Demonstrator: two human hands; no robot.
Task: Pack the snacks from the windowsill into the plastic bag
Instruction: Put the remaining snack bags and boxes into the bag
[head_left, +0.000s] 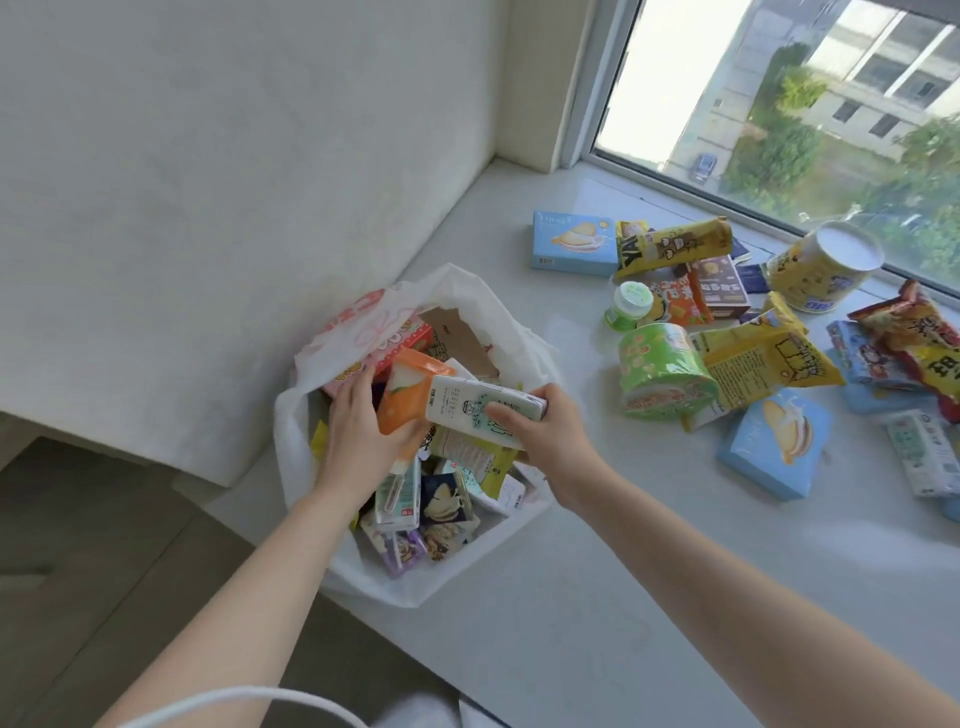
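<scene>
A white plastic bag (311, 467) stands open on the windowsill (597, 597), filled with several snack packs. Over its mouth my right hand (540, 441) grips a white and green drink carton (467, 408). My left hand (358, 426) holds an orange and white pouch (408, 387) just beside the carton, inside the bag's opening. To the right, snacks lie loose on the sill: a green noodle cup (660, 369), yellow packets (769, 358), blue biscuit boxes (779, 441), and a yellow can (821, 265).
A white wall (234, 182) runs along the left behind the bag. The window (805, 104) borders the sill at the back right. The sill's edge drops to the floor (104, 545) at lower left. A white cable (234, 701) crosses the bottom.
</scene>
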